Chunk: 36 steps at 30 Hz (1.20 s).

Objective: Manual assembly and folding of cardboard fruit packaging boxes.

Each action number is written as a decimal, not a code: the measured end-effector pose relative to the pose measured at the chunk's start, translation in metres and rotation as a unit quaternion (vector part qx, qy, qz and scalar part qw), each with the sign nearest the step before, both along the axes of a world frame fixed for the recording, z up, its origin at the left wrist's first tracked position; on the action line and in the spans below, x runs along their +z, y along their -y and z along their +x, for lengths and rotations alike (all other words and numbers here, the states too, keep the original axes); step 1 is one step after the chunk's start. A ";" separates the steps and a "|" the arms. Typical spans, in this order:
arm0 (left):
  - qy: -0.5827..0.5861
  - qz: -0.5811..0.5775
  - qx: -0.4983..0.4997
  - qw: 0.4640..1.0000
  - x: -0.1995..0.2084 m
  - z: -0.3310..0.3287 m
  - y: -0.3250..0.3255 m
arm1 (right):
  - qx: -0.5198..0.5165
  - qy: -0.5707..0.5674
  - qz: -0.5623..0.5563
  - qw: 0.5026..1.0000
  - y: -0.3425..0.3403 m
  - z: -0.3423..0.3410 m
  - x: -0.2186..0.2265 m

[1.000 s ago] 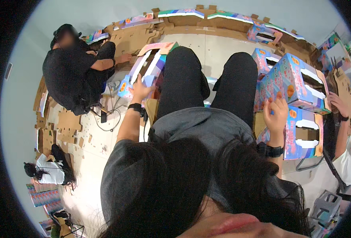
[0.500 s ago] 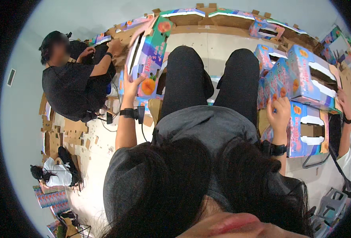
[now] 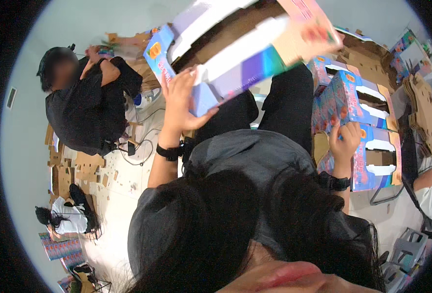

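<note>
A long printed cardboard carton (image 3: 255, 68), with blue, purple and green sides and a long cut-out opening, is tilted up in front of me, above my knees. My left hand (image 3: 179, 100) grips its near left end, fingers over the end panel and thumb along the lower edge. Its far right part is blurred. My right hand (image 3: 345, 141) is closed with curled fingers, next to the printed cartons at my right; whatever it may hold is hidden. Beside it stand an upper carton (image 3: 349, 100) and a lower carton (image 3: 360, 168), both with cut-out openings.
A person in black (image 3: 82, 102) sits at the left, hands at work on something blurred. Flat brown cardboard sheets (image 3: 421, 110) are stacked at the far right, near another person's arm (image 3: 428, 180). Cardboard scraps (image 3: 89, 168) and a cable (image 3: 150, 146) lie on the left floor.
My left hand has swung the carton from upright at the left to across my knees. At right, the raised carton now is lower or gone, and the other person's hand has drawn back.
</note>
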<state>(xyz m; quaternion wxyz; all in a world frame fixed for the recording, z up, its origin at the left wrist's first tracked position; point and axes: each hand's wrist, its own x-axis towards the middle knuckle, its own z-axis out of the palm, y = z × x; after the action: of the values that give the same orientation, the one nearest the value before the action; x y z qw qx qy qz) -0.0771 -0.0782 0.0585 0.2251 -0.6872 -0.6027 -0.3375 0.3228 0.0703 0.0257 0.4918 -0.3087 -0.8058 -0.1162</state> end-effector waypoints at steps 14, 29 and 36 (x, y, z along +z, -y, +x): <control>-0.071 -0.097 -0.068 0.990 0.025 0.037 -0.021 | 0.068 -0.023 0.025 0.997 0.006 -0.037 0.056; -0.051 -0.135 -0.030 0.989 0.019 0.054 -0.012 | 0.045 0.118 0.009 0.992 -0.041 -0.085 0.047; -0.035 -0.130 -0.028 0.990 0.019 0.060 -0.014 | 0.010 0.110 0.006 0.994 -0.036 -0.088 0.040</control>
<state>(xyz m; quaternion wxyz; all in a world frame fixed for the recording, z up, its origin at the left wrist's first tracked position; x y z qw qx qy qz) -0.0175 -0.0643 0.0777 0.1451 -0.7385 -0.6139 -0.2381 0.2351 0.1061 0.0659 0.4032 -0.2825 -0.8575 -0.1496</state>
